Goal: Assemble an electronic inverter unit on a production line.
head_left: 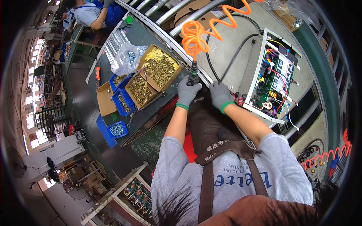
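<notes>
My left hand (187, 93), in a grey glove with a green cuff, is closed around a dark, green-banded handheld power driver (194, 73). An orange coiled air hose (194, 39) runs up from the driver's top. Its lower end is hidden by my hand and the dark apron. To the right, my gloved right hand (221, 96) lies at the edge of the grey work board (241, 71), fingers extended. A black cable (211, 62) loops down to its fingertips; no grip on it shows. Right of this hand stands an open metal chassis (260, 71) with circuit boards and coloured wires.
Left of the rail, a dark green bench (171, 88) bears cardboard boxes of brass-coloured screws (160, 71), blue bins (122, 102), a clear plastic bag (128, 58) and an orange-handled cutter (98, 77). Rollers (196, 17) lie beyond. A co-worker (88, 15) is at far left.
</notes>
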`<state>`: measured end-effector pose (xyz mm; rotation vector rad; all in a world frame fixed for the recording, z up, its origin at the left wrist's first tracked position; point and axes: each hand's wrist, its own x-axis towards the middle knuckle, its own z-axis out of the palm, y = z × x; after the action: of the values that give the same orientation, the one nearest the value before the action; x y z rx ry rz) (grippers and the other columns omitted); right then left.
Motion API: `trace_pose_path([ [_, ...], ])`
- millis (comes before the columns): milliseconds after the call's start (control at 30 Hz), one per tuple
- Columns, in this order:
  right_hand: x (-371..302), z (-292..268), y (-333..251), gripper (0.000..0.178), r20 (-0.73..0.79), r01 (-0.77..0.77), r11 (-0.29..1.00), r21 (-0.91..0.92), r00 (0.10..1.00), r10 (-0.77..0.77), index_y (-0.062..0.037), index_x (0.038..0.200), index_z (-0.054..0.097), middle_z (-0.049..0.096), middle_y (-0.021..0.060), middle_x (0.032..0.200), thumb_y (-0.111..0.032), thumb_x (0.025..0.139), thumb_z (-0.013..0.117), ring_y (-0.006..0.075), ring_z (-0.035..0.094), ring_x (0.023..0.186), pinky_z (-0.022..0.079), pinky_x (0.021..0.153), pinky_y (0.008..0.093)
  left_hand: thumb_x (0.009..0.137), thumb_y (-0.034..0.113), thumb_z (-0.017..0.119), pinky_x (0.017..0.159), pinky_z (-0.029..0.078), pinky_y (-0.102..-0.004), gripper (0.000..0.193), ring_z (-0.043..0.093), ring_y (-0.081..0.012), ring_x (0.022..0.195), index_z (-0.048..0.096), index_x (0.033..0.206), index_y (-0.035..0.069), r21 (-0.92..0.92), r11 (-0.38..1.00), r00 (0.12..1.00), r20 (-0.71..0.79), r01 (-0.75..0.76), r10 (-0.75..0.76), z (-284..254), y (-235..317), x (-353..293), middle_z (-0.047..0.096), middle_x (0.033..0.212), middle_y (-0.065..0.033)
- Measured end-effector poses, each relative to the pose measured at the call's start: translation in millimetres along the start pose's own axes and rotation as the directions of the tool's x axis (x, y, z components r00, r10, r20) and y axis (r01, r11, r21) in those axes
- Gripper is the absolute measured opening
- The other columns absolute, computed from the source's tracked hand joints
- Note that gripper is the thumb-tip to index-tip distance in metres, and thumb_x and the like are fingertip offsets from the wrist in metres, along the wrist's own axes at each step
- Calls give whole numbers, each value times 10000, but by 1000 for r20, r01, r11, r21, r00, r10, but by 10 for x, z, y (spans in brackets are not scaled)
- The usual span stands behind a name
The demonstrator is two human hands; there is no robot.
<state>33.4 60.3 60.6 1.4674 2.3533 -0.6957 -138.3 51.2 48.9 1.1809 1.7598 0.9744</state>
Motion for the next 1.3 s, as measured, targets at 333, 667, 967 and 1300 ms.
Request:
trace_pose_path([
  [333,-564,238,137,601,-271,144,981,133,957,-104,-9,1304,440,362,163,1416,-78,732,611,359,415,1228,436,962,453,651,23,746,730,497,-257,369,593,-87,775,621,998,33,-385,919,996,0,87,-94,583,-510,-86,644,869,-5],
  [667,-1155,-154,111,432,-250,393,820,417,917,-312,-40,1225,513,523,168,1271,-201,837,611,344,547,1119,459,915,422,737,161,786,766,527,-300,343,657,-159,839,652,1028,39,-236,920,919,-170,313,-357,128,-741,-236,691,950,-66],
  [967,-1538,-279,168,268,-284,406,641,651,914,-290,-59,1118,608,627,150,1088,-159,870,595,327,611,1013,495,876,379,847,211,564,755,522,-450,227,644,-321,889,595,1070,181,835,482,948,-317,265,28,-1393,-748,-306,601,1057,-97],
  [1300,-1818,-120,257,440,-236,317,603,732,948,-213,-75,1321,494,635,133,1051,-166,899,583,277,631,952,501,843,360,939,235,561,486,455,-231,284,586,-112,590,602,1094,1,-166,956,970,82,241,-230,-897,778,-1147,676,893,-116],
])
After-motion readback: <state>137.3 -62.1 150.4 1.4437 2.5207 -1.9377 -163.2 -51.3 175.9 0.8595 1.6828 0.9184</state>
